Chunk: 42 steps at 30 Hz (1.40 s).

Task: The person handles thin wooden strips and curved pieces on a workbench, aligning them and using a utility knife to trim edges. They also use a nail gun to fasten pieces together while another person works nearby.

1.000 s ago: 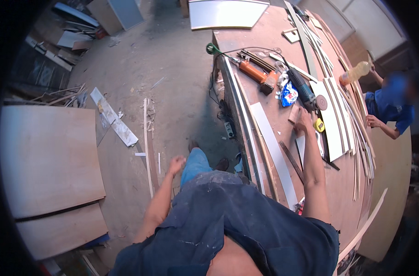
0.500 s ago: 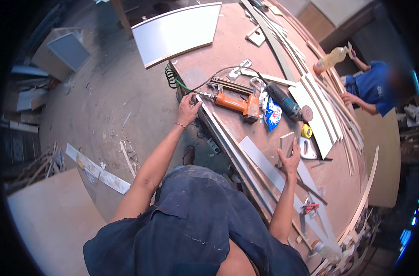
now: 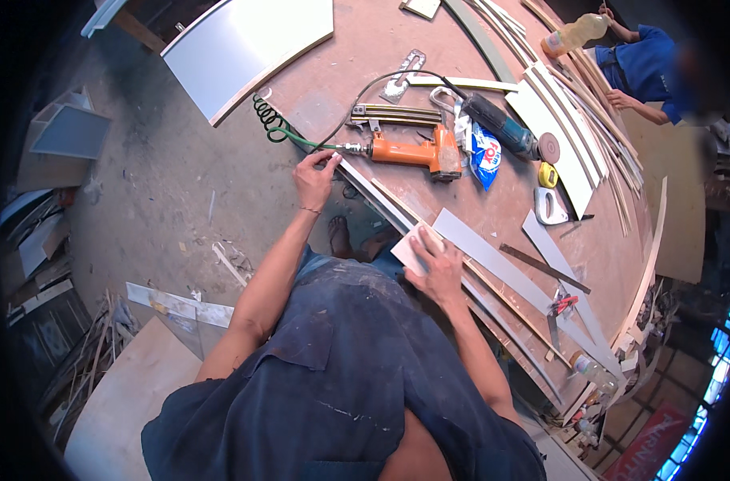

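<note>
At the bench's near edge, my left hand (image 3: 315,181) pinches the far end of a long narrow strip (image 3: 371,192) between thumb and fingers. My right hand (image 3: 439,269) grips a small pale flat block (image 3: 413,247), pressed against the strip partway along its length. Its fingers cover part of the block. Just beyond my left hand lies an orange air nailer (image 3: 405,152) with a green coiled hose (image 3: 269,120). A grey flat strip (image 3: 477,248) rests beside my right hand.
On the bench (image 3: 349,72) are an angle grinder (image 3: 501,128), blue packet (image 3: 484,156), yellow tape measure (image 3: 548,175), white-handled saw (image 3: 551,206) and red-handled tool (image 3: 564,305). A white panel (image 3: 253,48) overhangs the far left corner. Another person (image 3: 637,72) stands at far right near a bottle (image 3: 573,36).
My right hand has come down and left from above the bench, bringing the pale block onto the strip. My left hand stays at the strip's end. The view has shifted.
</note>
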Tool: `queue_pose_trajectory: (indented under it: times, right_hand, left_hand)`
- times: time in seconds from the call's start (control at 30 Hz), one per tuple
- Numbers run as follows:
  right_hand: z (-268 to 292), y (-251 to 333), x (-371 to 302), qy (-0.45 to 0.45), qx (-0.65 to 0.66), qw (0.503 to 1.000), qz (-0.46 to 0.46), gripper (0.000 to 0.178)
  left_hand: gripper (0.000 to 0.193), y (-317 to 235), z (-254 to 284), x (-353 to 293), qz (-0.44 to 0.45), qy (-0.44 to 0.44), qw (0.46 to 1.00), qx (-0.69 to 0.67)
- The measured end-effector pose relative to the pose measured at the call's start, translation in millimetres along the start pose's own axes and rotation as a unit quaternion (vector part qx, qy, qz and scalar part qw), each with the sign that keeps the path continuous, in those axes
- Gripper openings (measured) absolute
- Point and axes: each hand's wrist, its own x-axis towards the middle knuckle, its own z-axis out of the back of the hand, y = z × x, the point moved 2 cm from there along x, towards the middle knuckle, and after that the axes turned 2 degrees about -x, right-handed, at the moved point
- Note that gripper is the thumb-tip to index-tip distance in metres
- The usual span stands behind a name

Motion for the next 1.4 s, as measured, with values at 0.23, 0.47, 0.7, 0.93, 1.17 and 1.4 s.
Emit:
queue_pose_trajectory:
  times: [0.23, 0.47, 0.7, 0.93, 1.17, 1.4]
  right_hand:
    - [-8, 23, 46, 0.04, -0.005, 0.999, 0.011, 0.069]
    - [-21, 55, 107, 0.043, -0.01, 0.998, 0.055, 0.069]
    - [-28, 87, 166, 0.062, -0.02, 0.995, 0.081, 0.074]
    - [-31, 113, 190, 0.013, -0.068, 0.992, 0.102, 0.077]
    - [-11, 83, 162, 0.075, -0.075, 0.99, 0.092, 0.072]
    - [13, 26, 57, 0.137, -0.057, 0.988, 0.051, 0.061]
  left_hand:
    - [0.021, 2, -4, 0, 0.009, 0.009, 0.999, -0.036]
    - [0.021, 6, 1, 1, 0.024, 0.034, 0.998, -0.037]
    - [0.019, 18, 6, 20, 0.005, 0.097, 0.995, -0.018]
    - [0.029, 16, 15, 32, 0.042, 0.149, 0.987, 0.04]
    - [0.026, 4, -5, 3, 0.012, 0.062, 0.998, 0.001]
    - [0.085, 37, -15, -15, 0.021, -0.143, 0.984, -0.104]
